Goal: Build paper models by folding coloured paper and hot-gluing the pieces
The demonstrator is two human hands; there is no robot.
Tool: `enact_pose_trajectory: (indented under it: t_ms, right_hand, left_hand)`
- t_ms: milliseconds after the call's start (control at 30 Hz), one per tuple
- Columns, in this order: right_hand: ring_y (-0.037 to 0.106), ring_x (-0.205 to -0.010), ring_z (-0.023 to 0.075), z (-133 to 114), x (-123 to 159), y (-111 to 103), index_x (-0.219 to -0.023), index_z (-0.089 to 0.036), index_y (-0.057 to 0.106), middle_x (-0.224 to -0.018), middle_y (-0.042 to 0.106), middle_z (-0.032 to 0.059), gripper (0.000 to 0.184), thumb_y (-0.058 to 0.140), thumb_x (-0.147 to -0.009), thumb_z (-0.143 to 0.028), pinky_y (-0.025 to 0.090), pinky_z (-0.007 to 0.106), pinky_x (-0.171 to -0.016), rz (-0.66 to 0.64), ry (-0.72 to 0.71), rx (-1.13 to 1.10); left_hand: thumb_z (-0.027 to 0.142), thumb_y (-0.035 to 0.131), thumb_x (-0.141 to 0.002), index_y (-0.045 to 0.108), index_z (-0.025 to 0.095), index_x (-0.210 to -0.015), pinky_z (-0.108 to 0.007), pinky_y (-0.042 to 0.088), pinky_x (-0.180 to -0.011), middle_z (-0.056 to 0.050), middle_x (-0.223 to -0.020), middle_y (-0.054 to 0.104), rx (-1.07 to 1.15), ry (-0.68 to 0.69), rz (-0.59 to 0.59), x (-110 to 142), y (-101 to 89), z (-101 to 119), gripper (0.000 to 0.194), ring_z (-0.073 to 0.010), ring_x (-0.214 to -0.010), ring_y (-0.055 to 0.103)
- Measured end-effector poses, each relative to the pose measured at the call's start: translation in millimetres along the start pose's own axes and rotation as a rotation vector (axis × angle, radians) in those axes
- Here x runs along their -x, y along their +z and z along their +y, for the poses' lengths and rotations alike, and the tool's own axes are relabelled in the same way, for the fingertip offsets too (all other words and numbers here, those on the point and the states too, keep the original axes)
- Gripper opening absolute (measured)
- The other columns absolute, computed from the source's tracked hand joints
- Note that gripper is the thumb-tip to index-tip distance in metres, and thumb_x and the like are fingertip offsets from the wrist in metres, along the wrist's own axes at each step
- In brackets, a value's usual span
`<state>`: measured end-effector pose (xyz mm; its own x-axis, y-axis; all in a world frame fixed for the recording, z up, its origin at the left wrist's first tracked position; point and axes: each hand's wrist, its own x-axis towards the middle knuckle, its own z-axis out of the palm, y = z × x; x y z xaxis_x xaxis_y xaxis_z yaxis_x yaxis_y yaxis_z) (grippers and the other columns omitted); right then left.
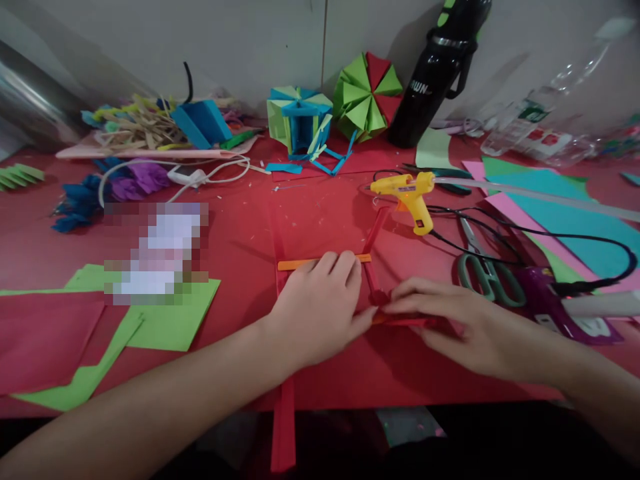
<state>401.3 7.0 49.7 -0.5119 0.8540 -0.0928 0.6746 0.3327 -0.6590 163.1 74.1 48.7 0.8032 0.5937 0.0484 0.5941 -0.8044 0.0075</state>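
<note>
My left hand is closed over an orange paper strip, its fingers bent down across it. A long red paper strip runs from under the orange one past the table's front edge. To the right, a thin red strip slants off the orange strip's other end. My right hand grips a short red and orange strip between thumb and fingers; its far end meets my left thumb. The fingers partly hide where the strips join.
A yellow glue gun with a black cord lies beyond my right hand, beside green-handled scissors. Coloured paper sheets lie right, green sheets left. Behind stand folded paper shapes and a black bottle.
</note>
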Motion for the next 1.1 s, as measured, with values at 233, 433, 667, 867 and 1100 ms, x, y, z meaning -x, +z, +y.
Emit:
enact_pose_trajectory:
  t_ms: [233, 433, 667, 867, 1100]
  right_hand:
    - [0.064, -0.106, 0.0196, 3, 8, 11, -0.136, -0.037, 0.062, -0.12, 0.062, 0.0073, 0.052, 0.059, -0.089, -0.016, 0.056, 0.031, -0.088, 0.022, -0.059, 0.023]
    - [0.063, -0.104, 0.0206, 5, 9, 14, -0.133, -0.035, 0.065, -0.118, 0.06, 0.0082, 0.045, 0.06, -0.09, -0.022, 0.056, 0.036, -0.089, 0.014, -0.056, 0.021]
    - [0.065, -0.105, 0.0231, 5, 8, 18, -0.131, -0.036, 0.066, -0.119, 0.061, 0.0074, 0.043, 0.063, -0.089, -0.028, 0.057, 0.038, -0.091, 0.026, -0.033, 0.03]
    - [0.066, -0.101, 0.0207, -2, 9, 21, -0.125, -0.034, 0.07, -0.117, 0.063, 0.0071, 0.041, 0.065, -0.087, -0.022, 0.057, 0.034, -0.089, 0.102, -0.055, 0.081]
    - [0.066, -0.099, 0.0185, -4, 11, 23, -0.128, -0.038, 0.068, -0.118, 0.063, 0.0046, 0.059, 0.057, -0.08, -0.006, 0.056, 0.033, -0.086, 0.099, -0.037, 0.184]
  left_hand:
    - [0.06, 0.043, -0.098, 0.059, 0.012, -0.129, -0.037, 0.052, -0.079, -0.014, -0.121, 0.06, 0.034, 0.009, -0.026, 1, -4.2, -6, 0.059, -0.0281, -0.106, 0.059]
    - [0.051, 0.044, -0.1, 0.054, 0.026, -0.14, -0.032, 0.05, -0.079, -0.009, -0.135, 0.057, 0.193, 0.093, -0.248, -7, -26.0, -37, 0.049, -0.0251, -0.114, 0.06]
    - [0.063, 0.056, -0.09, 0.036, 0.031, -0.153, -0.035, 0.046, -0.096, -0.006, -0.16, 0.037, 0.294, 0.204, -0.376, -4, -30.0, -60, 0.073, -0.0281, -0.138, 0.046]
    - [0.058, 0.059, -0.09, 0.036, 0.03, -0.154, -0.035, 0.047, -0.095, -0.008, -0.161, 0.034, 0.279, 0.178, -0.343, 2, -19.3, -54, 0.073, -0.028, -0.141, 0.042]
    - [0.049, 0.064, -0.09, 0.041, 0.03, -0.15, -0.033, 0.051, -0.088, -0.006, -0.161, 0.035, 0.233, 0.132, -0.32, 5, -22.6, -44, 0.067, -0.0268, -0.14, 0.043]
